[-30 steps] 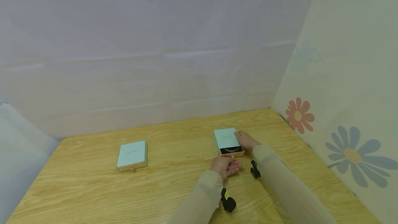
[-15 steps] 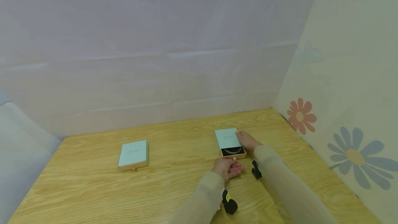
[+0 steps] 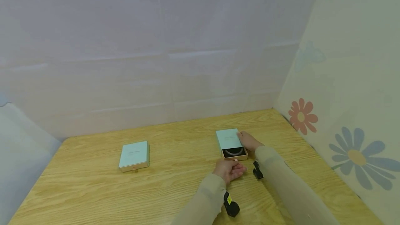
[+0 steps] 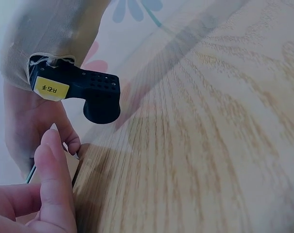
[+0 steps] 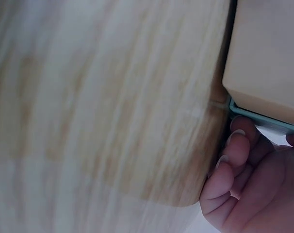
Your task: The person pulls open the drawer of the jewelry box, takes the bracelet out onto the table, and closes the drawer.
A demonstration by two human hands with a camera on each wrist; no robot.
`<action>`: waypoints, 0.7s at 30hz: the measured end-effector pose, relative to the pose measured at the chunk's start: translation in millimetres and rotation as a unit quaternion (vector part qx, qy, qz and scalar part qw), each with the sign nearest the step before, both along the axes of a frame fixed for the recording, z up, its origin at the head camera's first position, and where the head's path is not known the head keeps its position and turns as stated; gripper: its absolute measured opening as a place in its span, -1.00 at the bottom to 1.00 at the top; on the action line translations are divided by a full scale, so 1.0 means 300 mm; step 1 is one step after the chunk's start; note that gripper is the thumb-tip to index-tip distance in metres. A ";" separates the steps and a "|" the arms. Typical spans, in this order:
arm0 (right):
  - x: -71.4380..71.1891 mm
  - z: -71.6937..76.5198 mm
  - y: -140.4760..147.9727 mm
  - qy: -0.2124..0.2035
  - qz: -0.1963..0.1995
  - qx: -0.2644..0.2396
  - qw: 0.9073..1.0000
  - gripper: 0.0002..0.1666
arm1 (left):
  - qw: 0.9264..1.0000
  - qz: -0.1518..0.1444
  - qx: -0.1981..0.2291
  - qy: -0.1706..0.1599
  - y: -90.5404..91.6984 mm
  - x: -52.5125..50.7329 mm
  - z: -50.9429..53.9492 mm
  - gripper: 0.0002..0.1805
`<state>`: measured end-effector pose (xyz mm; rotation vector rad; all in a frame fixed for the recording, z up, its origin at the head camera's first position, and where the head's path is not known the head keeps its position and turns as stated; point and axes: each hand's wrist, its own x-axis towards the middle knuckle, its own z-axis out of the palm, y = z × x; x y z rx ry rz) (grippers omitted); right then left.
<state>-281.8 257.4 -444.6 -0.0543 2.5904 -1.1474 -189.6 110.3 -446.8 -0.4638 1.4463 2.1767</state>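
A pale blue sleeve (image 3: pixel 229 139) covers the back of a box at the right of the table. Its peach drawer (image 3: pixel 245 157) stands partly out towards me, with a black inside and a grey bangle-like ring (image 3: pixel 240 152) lying in it. My left hand (image 3: pixel 227 170) pinches the small ribbon tab (image 3: pixel 235 160) at the drawer's front, the other fingers spread loosely. My right hand (image 3: pixel 249 141) grips the sleeve's right side, thumb on top. In the right wrist view, curled fingers (image 5: pixel 236 148) lie against the sleeve's edge beside the drawer. The back of the ring is hidden.
A second pale blue box (image 3: pixel 133 155), its drawer pushed in, lies on the wood-grain table (image 3: pixel 175 180) to the left. A pale cloth wall (image 3: pixel 162 55) rises behind the table. A flower-patterned wall (image 3: pixel 356 86) stands at the right.
The drawer has slid a little further out of the sleeve towards me, showing more of the ring. My left hand has come slightly nearer with it; the right keeps its grip.
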 end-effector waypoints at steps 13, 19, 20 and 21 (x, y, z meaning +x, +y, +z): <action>-0.001 0.003 0.014 0.009 0.017 -0.002 1.000 -0.33 | 1.000 0.006 0.003 -0.001 0.004 0.002 -0.007 -0.84; -0.001 0.006 0.008 0.002 0.004 -0.002 1.000 -0.43 | 1.000 0.002 0.005 -0.003 0.002 0.001 -0.006 -0.84; 0.001 0.008 0.005 0.003 0.004 0.001 1.000 -0.44 | 1.000 0.001 0.006 -0.002 0.002 0.001 -0.006 -0.84; 0.002 0.010 0.002 0.003 0.002 0.002 1.000 -0.45 | 1.000 0.000 0.006 -0.003 0.002 0.000 -0.007 -0.83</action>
